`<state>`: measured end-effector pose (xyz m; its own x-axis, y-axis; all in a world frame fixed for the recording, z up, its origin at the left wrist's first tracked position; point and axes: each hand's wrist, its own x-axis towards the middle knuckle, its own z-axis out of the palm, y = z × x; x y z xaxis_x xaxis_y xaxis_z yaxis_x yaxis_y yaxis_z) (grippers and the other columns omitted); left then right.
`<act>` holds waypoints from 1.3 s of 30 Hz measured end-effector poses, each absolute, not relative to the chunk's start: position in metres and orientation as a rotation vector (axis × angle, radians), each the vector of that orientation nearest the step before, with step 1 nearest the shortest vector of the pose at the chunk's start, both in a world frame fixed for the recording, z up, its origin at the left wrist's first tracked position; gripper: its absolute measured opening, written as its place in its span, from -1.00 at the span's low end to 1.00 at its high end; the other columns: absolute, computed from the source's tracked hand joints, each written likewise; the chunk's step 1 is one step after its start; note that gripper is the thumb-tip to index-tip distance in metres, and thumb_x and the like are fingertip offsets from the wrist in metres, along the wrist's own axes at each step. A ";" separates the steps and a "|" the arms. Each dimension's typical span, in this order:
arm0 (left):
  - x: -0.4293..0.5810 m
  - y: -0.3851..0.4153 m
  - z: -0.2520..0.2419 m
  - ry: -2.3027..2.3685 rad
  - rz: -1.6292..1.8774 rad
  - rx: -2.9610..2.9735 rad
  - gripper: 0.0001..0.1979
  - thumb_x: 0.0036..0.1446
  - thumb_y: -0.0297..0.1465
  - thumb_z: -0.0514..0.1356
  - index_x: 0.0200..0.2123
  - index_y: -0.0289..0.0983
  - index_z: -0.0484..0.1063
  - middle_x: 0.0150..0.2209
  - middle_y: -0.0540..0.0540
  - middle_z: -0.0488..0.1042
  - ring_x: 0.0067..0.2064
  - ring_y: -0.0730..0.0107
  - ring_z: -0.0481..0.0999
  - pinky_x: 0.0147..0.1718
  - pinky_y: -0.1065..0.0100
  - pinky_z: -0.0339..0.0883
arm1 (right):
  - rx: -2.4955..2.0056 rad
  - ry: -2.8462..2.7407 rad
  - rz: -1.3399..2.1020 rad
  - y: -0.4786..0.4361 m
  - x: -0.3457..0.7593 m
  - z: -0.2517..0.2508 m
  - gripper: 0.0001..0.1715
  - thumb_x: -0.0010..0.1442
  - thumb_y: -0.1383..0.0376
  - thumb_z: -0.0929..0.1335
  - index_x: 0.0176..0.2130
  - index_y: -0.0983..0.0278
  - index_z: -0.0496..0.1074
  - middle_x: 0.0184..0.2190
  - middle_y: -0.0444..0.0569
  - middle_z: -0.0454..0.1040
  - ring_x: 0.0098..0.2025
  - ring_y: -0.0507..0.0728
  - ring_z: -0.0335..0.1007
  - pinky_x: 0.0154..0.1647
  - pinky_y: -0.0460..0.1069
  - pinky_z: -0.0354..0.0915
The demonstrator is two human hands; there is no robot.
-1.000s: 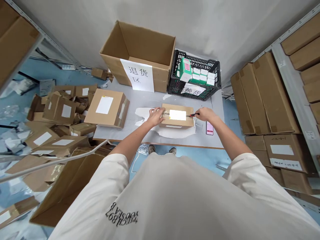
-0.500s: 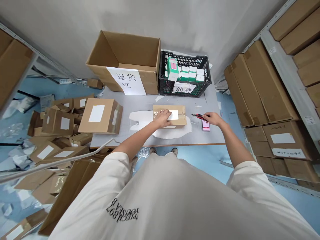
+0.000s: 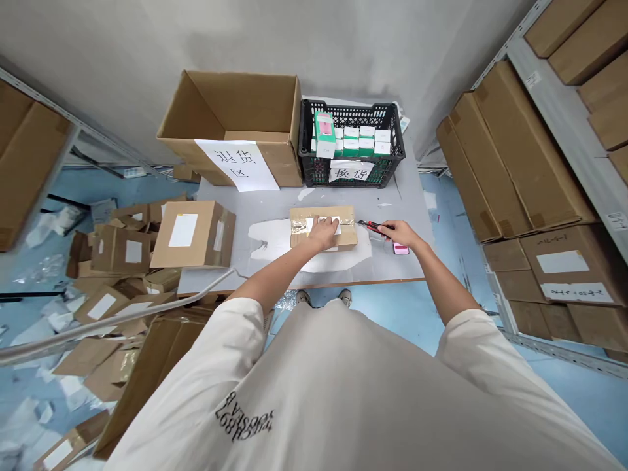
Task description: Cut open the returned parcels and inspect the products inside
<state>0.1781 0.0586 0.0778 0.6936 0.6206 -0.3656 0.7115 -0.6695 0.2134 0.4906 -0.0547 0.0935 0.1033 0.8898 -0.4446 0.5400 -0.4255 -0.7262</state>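
Note:
A small taped cardboard box [image 3: 348, 237] with a white label lies on the table, on a torn white patch. My left hand [image 3: 324, 233] rests on its top, over the label, with the fingers laid out and partly covering it. In my right hand [image 3: 398, 232] is a red and black utility knife [image 3: 373, 226], its blade pointing left at the box's right end. Blade and cardboard look slightly apart. Just below my right hand lies a phone with a pink screen [image 3: 401, 248].
Behind stand a large open carton [image 3: 260, 98] and a black crate [image 3: 350, 175] holding green-and-white boxes. A closed carton [image 3: 196, 234] sits at the table's left. A pale pole [image 3: 122, 320] crosses the left side, above scattered cartons. Loaded shelves [image 3: 549, 118] rise on the right.
My left hand has slid right along the box top onto the label. The knife has come slightly closer to the box's right end. The whole view has shifted a little.

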 end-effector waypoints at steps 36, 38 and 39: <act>0.135 0.083 0.079 1.131 -0.094 2.456 -0.47 0.43 -0.42 0.10 0.41 -0.18 0.45 0.39 -0.37 0.44 0.40 -0.24 0.45 0.38 -0.17 0.29 | -1.911 -1.075 1.440 -0.088 0.455 0.075 -0.52 0.34 -0.10 0.58 -0.12 0.22 0.54 -0.29 0.04 0.75 -0.42 0.11 0.57 -0.39 -0.06 0.40; 0.136 0.085 0.079 1.114 -0.060 2.495 -0.47 0.38 -0.44 0.13 0.38 -0.19 0.46 0.39 -0.38 0.44 0.43 -0.26 0.39 0.40 -0.19 0.24 | -1.959 -1.116 1.370 -0.087 0.457 0.081 -0.55 0.41 -0.10 0.51 -0.08 0.22 0.54 -0.27 0.03 0.75 -0.42 0.10 0.54 -0.41 -0.06 0.36; 0.136 0.086 0.078 1.095 -0.055 2.519 -0.46 0.36 -0.45 0.15 0.38 -0.19 0.46 0.39 -0.38 0.43 0.44 -0.26 0.37 0.41 -0.20 0.21 | -1.976 -1.154 1.334 -0.087 0.456 0.082 -0.56 0.45 -0.09 0.46 -0.04 0.22 0.55 -0.26 0.03 0.75 -0.40 0.11 0.55 -0.39 -0.06 0.37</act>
